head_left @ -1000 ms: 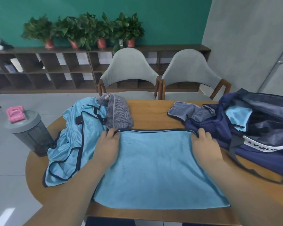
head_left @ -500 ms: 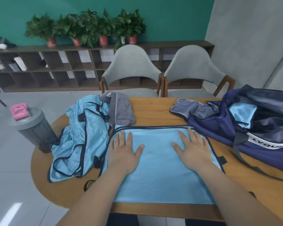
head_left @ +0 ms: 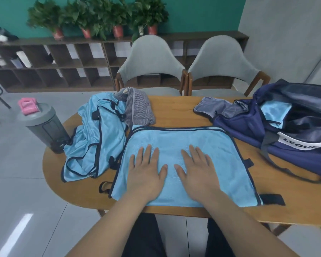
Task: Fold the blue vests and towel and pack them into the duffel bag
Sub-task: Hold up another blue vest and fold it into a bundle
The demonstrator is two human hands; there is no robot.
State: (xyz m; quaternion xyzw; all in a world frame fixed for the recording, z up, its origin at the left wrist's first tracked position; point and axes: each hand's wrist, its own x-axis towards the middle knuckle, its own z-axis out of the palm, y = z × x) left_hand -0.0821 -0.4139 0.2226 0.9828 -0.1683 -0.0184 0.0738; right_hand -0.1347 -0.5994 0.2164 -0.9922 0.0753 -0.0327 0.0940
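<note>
Here, both hands — left hand [head_left: 145, 170], right hand [head_left: 197, 170] — lie flat, fingers straight, side by side on the folded light-blue mesh vest [head_left: 219, 156] on the oval wooden table [head_left: 174, 112], left of the open navy fabric duffel bag [head_left: 248, 127].

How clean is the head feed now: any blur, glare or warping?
Head view: wide-angle warping bows the shelf and table; duffel bag soft at the right edge; glare streak on the floor, lower left; left hand, right hand and vest sharp, evenly lit.
</note>
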